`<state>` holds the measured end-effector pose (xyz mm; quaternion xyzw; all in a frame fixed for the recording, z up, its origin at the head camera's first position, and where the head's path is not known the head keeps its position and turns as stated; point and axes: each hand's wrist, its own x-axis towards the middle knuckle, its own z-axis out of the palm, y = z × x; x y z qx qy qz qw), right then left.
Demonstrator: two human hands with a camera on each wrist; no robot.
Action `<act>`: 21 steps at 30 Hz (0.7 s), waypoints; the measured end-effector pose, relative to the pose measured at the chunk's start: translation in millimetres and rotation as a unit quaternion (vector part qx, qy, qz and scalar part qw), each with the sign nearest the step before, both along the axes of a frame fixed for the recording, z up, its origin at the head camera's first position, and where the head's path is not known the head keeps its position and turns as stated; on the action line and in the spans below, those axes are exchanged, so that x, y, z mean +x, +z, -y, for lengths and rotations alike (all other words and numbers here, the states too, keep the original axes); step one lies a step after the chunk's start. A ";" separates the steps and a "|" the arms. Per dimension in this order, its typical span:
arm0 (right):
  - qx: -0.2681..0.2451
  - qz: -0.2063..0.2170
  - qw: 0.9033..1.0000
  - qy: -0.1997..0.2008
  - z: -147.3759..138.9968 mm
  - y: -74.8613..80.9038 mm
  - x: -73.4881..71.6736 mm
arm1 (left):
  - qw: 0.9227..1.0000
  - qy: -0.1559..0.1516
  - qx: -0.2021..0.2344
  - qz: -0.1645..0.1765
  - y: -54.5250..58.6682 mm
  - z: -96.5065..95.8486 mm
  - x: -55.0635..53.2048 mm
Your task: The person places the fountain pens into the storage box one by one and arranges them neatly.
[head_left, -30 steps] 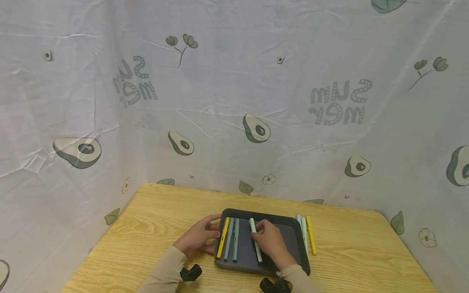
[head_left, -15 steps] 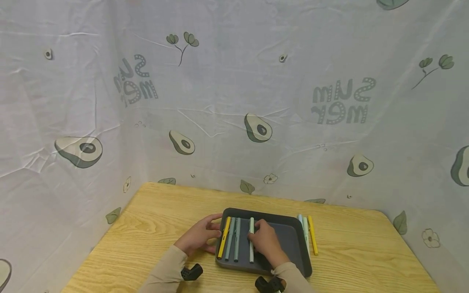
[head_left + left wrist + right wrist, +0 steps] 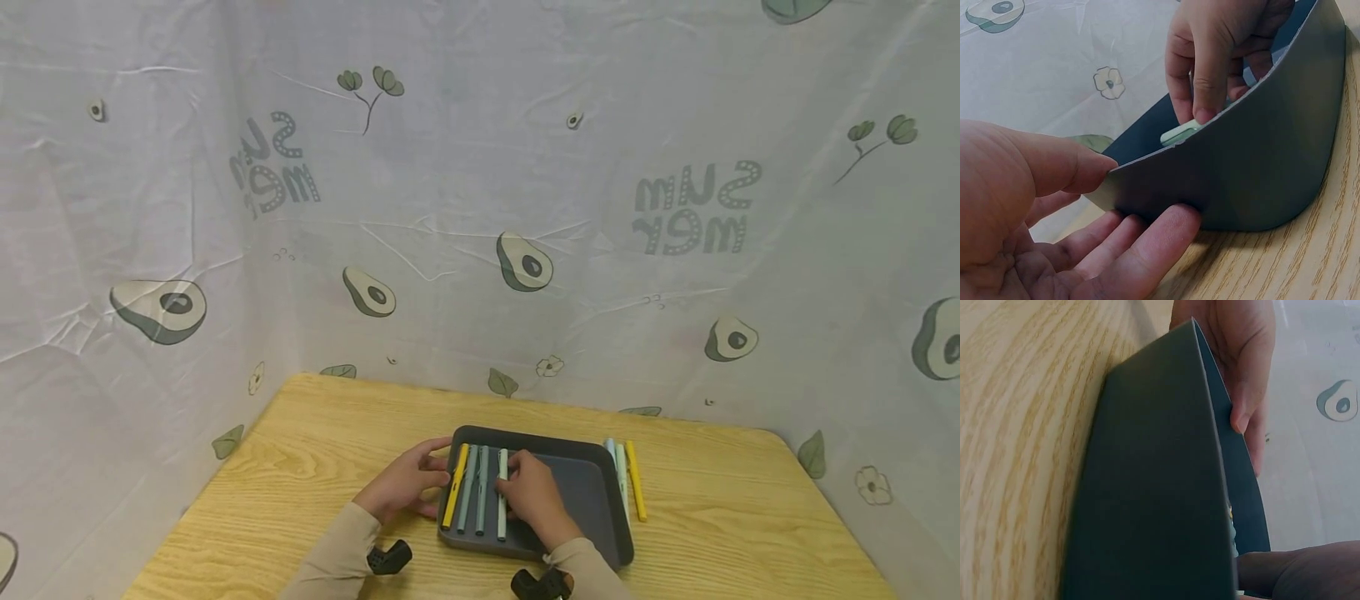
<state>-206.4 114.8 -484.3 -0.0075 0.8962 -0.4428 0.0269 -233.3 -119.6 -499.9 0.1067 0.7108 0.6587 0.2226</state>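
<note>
A dark grey rectangular tray [image 3: 581, 496] lies on the table. My left hand [image 3: 405, 481] grips its left edge, the thumb at the rim and the other fingers along the outer wall in the left wrist view. Inside the tray, my right hand [image 3: 536, 493] pinches a pale green pen [image 3: 502, 512] between thumb and fingers. To that pen's left lie a yellow pen [image 3: 455, 487] and two grey-teal pens [image 3: 467, 492], side by side and roughly parallel. Only the pale pen's end [image 3: 1179, 133] shows over the tray wall in the left wrist view.
Beside the tray's right wall lie a pale blue pen [image 3: 611, 447], a pale green pen [image 3: 622, 468] and a yellow pen [image 3: 636, 483], partly hidden by the wall. A printed white curtain [image 3: 450, 192] hangs behind the wooden table [image 3: 337, 425].
My right hand has moved left with the pale green pen, bringing it closer to the grey-teal pens and straightening it from a slant. The left hand stays at the tray's edge.
</note>
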 end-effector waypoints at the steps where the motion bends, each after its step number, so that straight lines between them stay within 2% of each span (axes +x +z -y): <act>1: 0.001 -0.001 1.000 0.000 1.3 -0.5 -0.1 | 1.000 0.000 0.000 0.000 0.3 0.2 0.1; 9: 0.000 -0.003 1.000 -0.002 6.9 -3.2 -0.4 | 1.000 -0.004 0.005 -0.002 0.5 0.4 0.0; 21: 0.008 0.011 1.000 -0.005 8.9 1.7 1.3 | 1.000 -0.008 0.010 -0.008 -1.5 0.5 -0.3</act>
